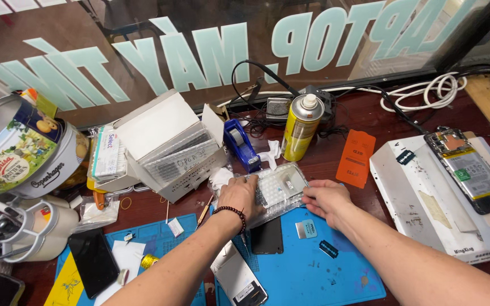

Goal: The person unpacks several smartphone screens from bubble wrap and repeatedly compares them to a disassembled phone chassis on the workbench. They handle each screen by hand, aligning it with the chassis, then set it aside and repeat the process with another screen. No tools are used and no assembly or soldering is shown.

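My left hand (240, 195) and my right hand (325, 199) both grip a flat part wrapped in clear bubble wrap (279, 187), held low over the far edge of a blue work mat (313, 272). The left hand, with a dark bead bracelet at its wrist, covers the packet's left end. The right hand pinches the packet's right end. Just below the packet a dark phone (267, 237) lies on the mat.
An open white box of parts (168, 150), a blue tape dispenser (241, 144) and a yellow spray can (300, 127) stand behind. A white box (426, 198) carries an opened phone (471, 170) at right. Round tins (18, 147) and another dark phone (92, 262) are at left.
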Demonstrator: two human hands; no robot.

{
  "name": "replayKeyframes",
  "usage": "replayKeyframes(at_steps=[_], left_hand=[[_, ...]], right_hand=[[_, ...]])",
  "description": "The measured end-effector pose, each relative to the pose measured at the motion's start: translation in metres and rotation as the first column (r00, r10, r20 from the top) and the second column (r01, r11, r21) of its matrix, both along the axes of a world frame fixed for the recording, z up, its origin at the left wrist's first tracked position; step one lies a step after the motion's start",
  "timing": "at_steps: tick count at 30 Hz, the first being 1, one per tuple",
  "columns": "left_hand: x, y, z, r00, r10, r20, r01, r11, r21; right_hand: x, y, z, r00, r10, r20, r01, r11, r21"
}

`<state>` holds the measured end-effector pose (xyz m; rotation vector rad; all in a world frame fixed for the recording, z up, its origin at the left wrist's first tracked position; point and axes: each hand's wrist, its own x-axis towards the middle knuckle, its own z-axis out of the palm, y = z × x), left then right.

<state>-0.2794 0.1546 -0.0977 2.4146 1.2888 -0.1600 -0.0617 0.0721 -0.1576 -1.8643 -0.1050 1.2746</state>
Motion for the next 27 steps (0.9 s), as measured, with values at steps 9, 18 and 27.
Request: replayKeyframes(at_steps=[9, 18, 27], left_hand=[[0.011, 0.031, -0.011, 0.934, 0.231, 0.273, -0.117, 0.919, -0.376], [0.025, -0.012, 0.050, 0.605, 0.678, 0.418, 0.265, 0.323, -0.908], [0.045, -0.040, 0.066, 0.594, 0.679, 0.432, 0.285, 0.325, -0.902]], right_hand=[[0.000, -0.013, 0.055, 0.991, 0.020, 0.133, -0.041, 0.987, 0.153], [0.020, -0.025, 0.131, 0.981, 0.195, -0.011, -0.145, 0.762, 0.631], [0.034, -0.035, 0.156, 0.970, 0.234, 0.069, -0.223, 0.738, 0.637]])
